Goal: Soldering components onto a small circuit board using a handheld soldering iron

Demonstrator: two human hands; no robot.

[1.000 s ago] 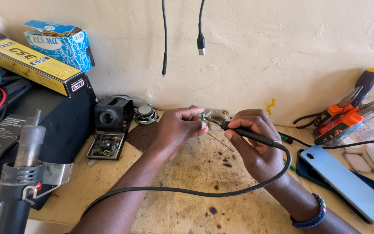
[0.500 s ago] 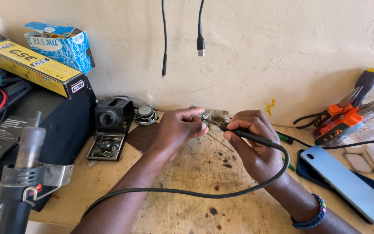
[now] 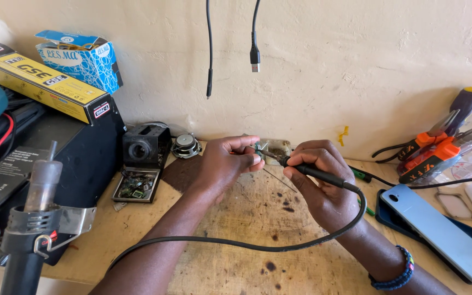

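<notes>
Now left hand (image 3: pixel 222 164) grip pinches small circuit board (image 3: pixel 259 148); right hand (image 3: pixel 323 183) grip clamps soldering iron (image 3: pixel 315 173), tip at board.

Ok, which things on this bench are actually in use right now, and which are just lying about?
In use:
- left hand pinching a small circuit board
- right hand holding the soldering iron

Lying about:
- phone
- small speaker
- hot-air gun
- screwdrivers
- blue box
- hanging cables
</notes>
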